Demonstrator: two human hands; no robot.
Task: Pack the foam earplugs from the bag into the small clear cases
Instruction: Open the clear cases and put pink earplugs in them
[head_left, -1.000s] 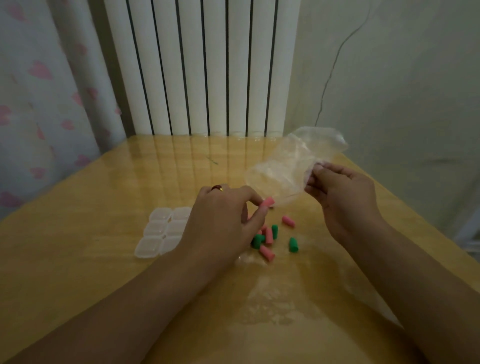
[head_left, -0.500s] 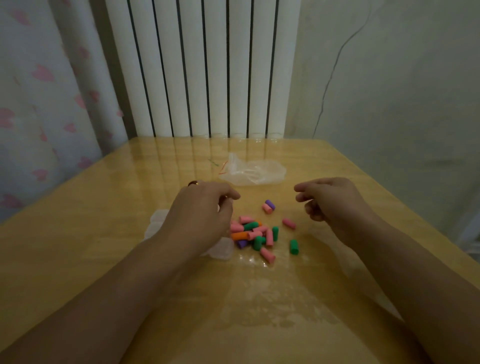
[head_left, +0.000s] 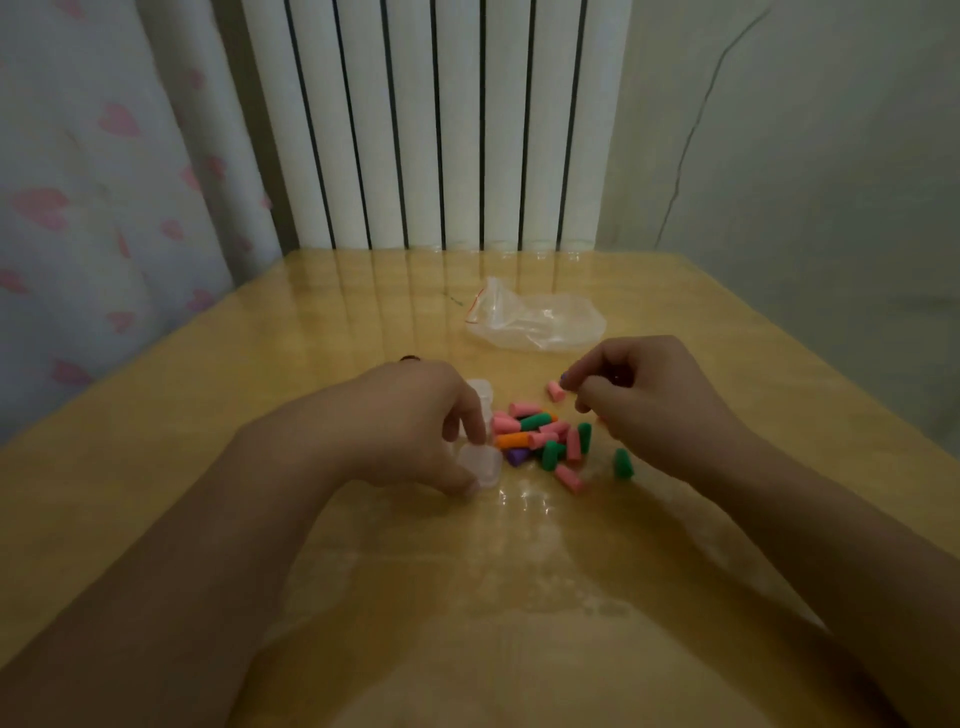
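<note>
Two hands work by a pile of little foam earplugs on a shiny yellow wooden bench.

The left hand (head_left: 415, 421) pinches a small clear plastic case (head_left: 480, 464) with its fingertips and holds it down on the bench (head_left: 208, 415). More small clear cases (head_left: 480, 392) peek out from behind that hand, at 12 o'clock from the held case. The right hand (head_left: 639, 400) is curled, and its fingertips pinch a purple foam earplug (head_left: 564, 377), of which only a tiny bit shows. A single pink foam earplug (head_left: 556, 391) lies just beside those fingertips. The pile of pink, green, orange and purple foam earplugs (head_left: 540, 439) sits between the two hands, at 3 o'clock from the held case. One green foam earplug (head_left: 622, 463) lies alone at 3 o'clock from the pile. The crumpled clear plastic bag (head_left: 535, 322) lies flat at 12 o'clock from the pile, apart from both hands.
</note>
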